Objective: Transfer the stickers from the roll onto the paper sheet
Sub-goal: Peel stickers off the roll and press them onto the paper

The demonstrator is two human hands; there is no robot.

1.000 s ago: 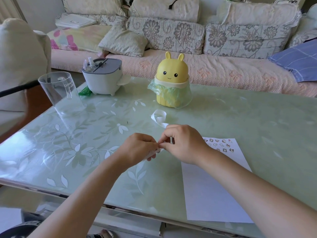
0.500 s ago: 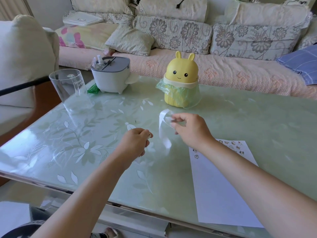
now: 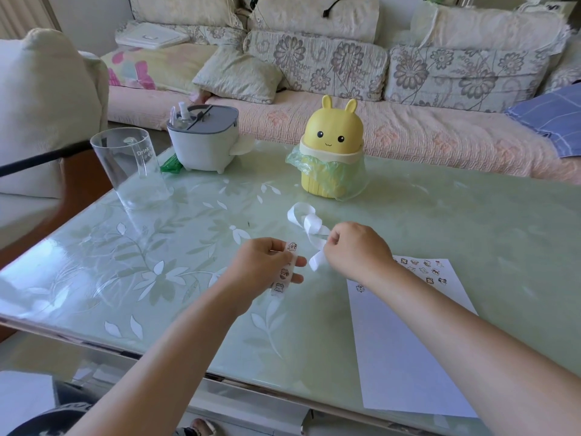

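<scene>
My left grip (image 3: 264,269) pinches the sticker strip (image 3: 286,272) above the desk (image 3: 440,215), my right grip (image 3: 355,250) curls round its loose white backing (image 3: 309,223), left of the paper sheet (image 3: 408,341); I judge an uneven pull could tear stickers or fold them together.

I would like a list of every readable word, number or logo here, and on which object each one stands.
"Drink": white print near the rim of the clear plastic cup; the smaller line under it is too small to read.
Sticker strip in the left hand: cartoon figures only, no legible text.
Stickers on the paper sheet: too small to read.
White letters on the dark cloth at bottom left: blurred.
</scene>
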